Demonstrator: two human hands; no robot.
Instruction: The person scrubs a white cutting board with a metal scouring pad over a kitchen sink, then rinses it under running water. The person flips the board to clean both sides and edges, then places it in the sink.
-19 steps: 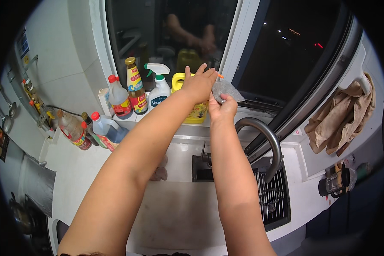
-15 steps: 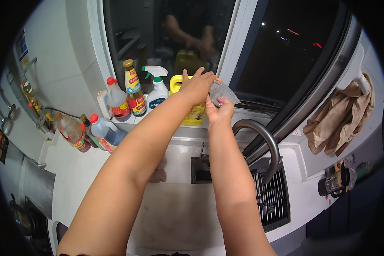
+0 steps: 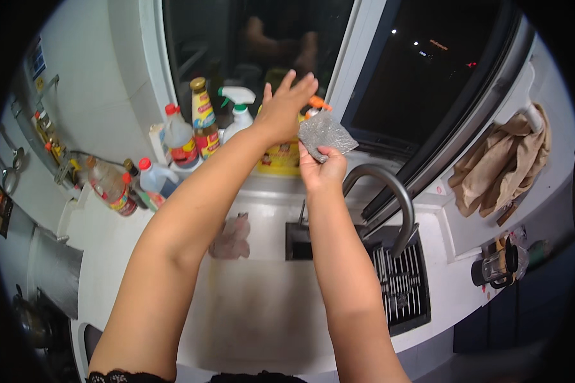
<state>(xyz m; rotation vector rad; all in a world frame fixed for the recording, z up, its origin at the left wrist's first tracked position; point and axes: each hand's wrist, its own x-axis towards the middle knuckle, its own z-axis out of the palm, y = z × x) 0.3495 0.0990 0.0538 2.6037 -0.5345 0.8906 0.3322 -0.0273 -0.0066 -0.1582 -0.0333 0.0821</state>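
The right hand (image 3: 322, 171) pinches a grey scouring pad (image 3: 326, 133) by its lower edge, thumb and fingers pressed on it, holding it up above the back rim of the sink (image 3: 262, 306), just in front of the window sill. The left hand (image 3: 286, 108) is spread wide, fingers fanned, palm against or just beside the pad's left edge; whether it touches, I cannot tell. Behind it on the sill stand a yellow bottle (image 3: 280, 158), a spray bottle (image 3: 239, 115) and a sauce bottle (image 3: 203, 121); two red-capped bottles (image 3: 112, 185) lie at the sink's left back corner. The tap (image 3: 390, 198) curves over the right side, above the black rack (image 3: 399, 287). A cloth (image 3: 231, 237) lies in the basin.

The step looks like readying the pad, perhaps loading it at the yellow bottle. The next move would need the left hand to close on that bottle while the right keeps the pad level under its spout.
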